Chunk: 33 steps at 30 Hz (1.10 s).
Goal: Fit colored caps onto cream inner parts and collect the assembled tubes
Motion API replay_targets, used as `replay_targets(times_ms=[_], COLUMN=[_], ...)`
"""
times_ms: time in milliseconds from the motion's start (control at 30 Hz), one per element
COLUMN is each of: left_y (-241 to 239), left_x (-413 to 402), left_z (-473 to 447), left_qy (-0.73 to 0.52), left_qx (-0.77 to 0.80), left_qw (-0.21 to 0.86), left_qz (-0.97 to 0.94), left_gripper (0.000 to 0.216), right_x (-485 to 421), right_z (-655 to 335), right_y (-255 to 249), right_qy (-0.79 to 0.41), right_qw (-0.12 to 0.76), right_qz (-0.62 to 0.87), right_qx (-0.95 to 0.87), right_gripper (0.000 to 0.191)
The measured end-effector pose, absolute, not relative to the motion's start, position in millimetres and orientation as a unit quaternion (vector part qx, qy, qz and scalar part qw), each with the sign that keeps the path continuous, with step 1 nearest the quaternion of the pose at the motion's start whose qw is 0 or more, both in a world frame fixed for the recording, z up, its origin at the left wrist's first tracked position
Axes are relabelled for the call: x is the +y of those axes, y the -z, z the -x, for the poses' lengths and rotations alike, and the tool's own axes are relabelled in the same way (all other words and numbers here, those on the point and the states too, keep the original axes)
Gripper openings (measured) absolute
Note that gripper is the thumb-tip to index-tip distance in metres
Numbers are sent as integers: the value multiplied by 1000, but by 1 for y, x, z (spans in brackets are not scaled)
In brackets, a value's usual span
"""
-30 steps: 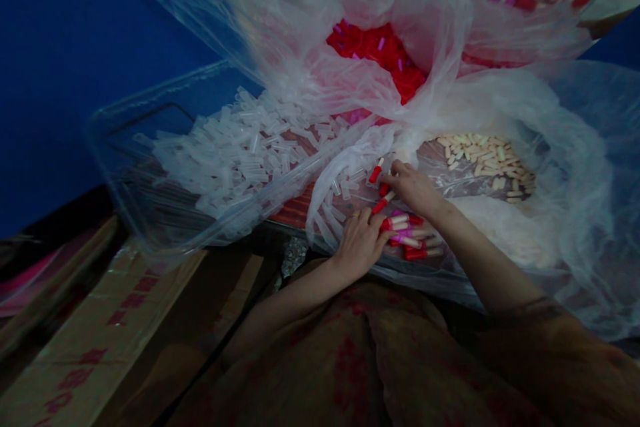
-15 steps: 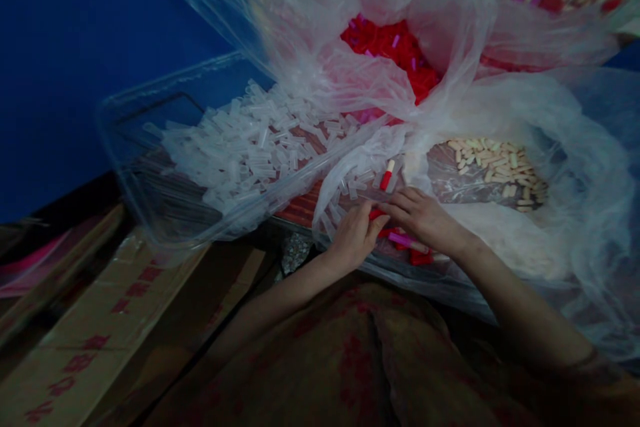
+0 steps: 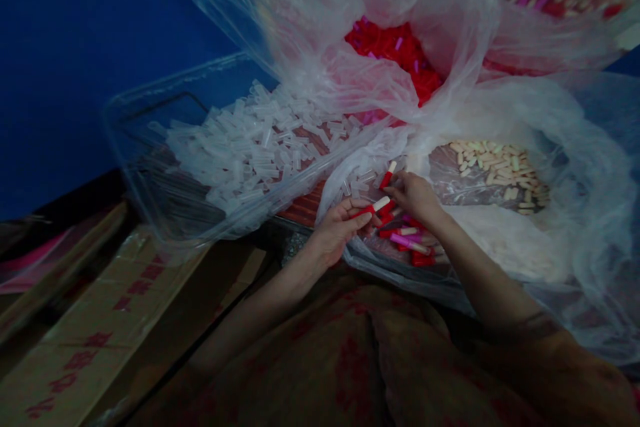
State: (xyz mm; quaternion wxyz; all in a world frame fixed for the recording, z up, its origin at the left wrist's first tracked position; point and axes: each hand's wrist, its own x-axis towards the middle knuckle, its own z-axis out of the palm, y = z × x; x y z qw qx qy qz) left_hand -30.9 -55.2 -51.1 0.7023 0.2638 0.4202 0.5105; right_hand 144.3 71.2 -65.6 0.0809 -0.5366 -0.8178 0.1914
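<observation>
My left hand point(image 3: 345, 223) is closed on a small red tube point(image 3: 364, 212), whose pale stick-like end point(image 3: 381, 204) points up to the right. It looks like a lipstick, but I cannot make out its exact kind. Just to the right, my right hand point(image 3: 416, 199) has its fingertips drawn together at a second red tube with a pale end point(image 3: 387, 177). Below my hands, several red pieces and a magenta tube point(image 3: 407, 243) lie on clear plastic. Short clear sleeves point(image 3: 363, 183) are scattered beyond my left fingers.
A transparent bin point(image 3: 165, 227) on the left holds a heap of clear sleeves point(image 3: 250, 147). Behind, a plastic bag holds red and magenta pieces point(image 3: 400, 47). Pale sticks point(image 3: 510, 170) lie in plastic on the right. A cardboard box point(image 3: 85, 347) stands at lower left.
My hands, together before, have moved apart. The left has shifted left and now shows the red tube with its pale end; the right has reached up to the other red tube.
</observation>
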Motion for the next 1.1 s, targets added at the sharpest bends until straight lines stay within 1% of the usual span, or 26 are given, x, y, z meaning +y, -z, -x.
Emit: replay_targets(times_ms=[133, 200, 267, 333, 367, 433, 467, 533, 667, 800, 867, 1000, 1100], left_y=[53, 54, 55, 55, 55, 56, 56, 56, 53, 48, 46, 47, 46], left_x=[-55, -55, -54, -53, -53, -52, -52, -52, -52, -53, -53, -54, -53], left_z=[28, 27, 27, 26, 26, 26, 25, 25, 25, 26, 25, 23, 24], left_qy=[-536, -540, -541, -540, -539, -536, -534, -527, -508, -502, -496, -480, -462], left_qx=[440, 455, 472, 483, 487, 489, 489, 493, 509, 507, 510, 507, 521], left_qw=[652, 628, 606, 588, 583, 578, 579, 577, 563, 558, 555, 552, 511], left_qz=[-307, -327, -344, -359, -366, -374, -376, -382, -407, -425, -431, -457, -504], left_gripper=[33, 30, 28, 27, 26, 24, 24, 22, 18, 17, 17, 14, 13], right_x=[75, 74, 68, 58, 52, 40, 35, 28, 24, 24, 24, 21, 17], right_z=[-149, -155, -160, -166, -168, -173, -174, -176, -176, -177, -176, -171, -168], right_y=[68, 68, 64, 55, 49, 37, 32, 24, 17, 14, 13, 16, 19], right_qy=[-240, -235, -256, -342, -400, -493, -510, -485, -383, -334, -319, -330, -318], right_qw=[101, 144, 217, 286, 303, 307, 305, 315, 339, 357, 360, 329, 320], right_qz=[530, 525, 510, 465, 431, 367, 343, 317, 292, 289, 287, 267, 253], right_qx=[-807, -805, -792, -765, -750, -727, -727, -752, -808, -823, -828, -843, -856], right_gripper=[14, 14, 17, 20, 22, 23, 23, 21, 15, 14, 14, 14, 17])
